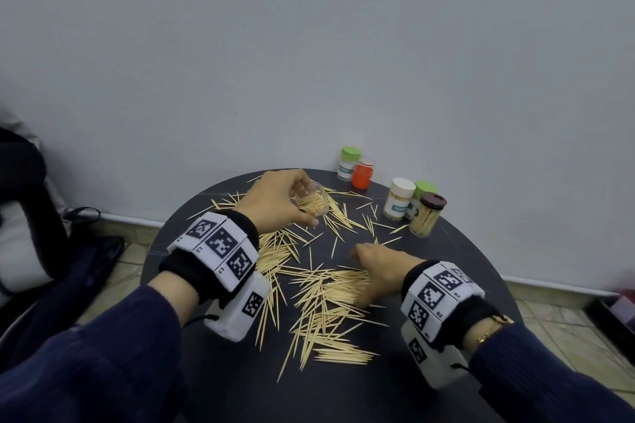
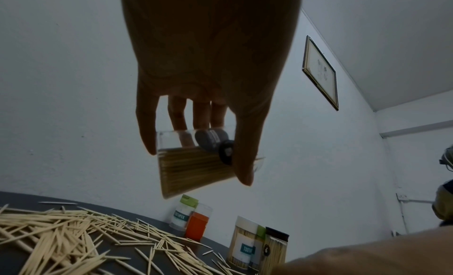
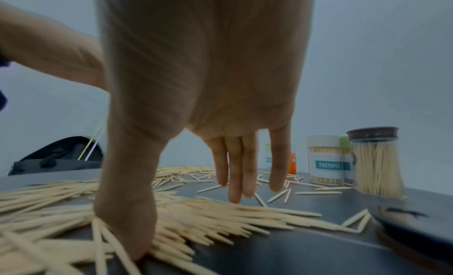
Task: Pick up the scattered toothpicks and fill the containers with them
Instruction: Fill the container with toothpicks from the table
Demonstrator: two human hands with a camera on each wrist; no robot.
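Note:
Pale wooden toothpicks (image 1: 323, 299) lie scattered and heaped across the round dark table (image 1: 220, 381). My left hand (image 1: 281, 203) grips a clear lidless container (image 1: 314, 204), tilted above the far part of the table and partly filled with toothpicks. In the left wrist view, thumb and fingers curl round that container (image 2: 193, 168). My right hand (image 1: 371, 273) is low over the middle heap, fingers straight. Its thumb (image 3: 132, 221) presses into the heap and its fingers (image 3: 235, 172) point down at the table. It holds nothing.
At the table's far right stand a green-lidded container (image 1: 348, 163), an orange one (image 1: 362, 175), a white-lidded one (image 1: 398, 197), another green-lidded one (image 1: 424, 189) and a brown-lidded jar (image 1: 427, 218) full of toothpicks. A wall is close behind. A black bag (image 1: 34, 216) sits left.

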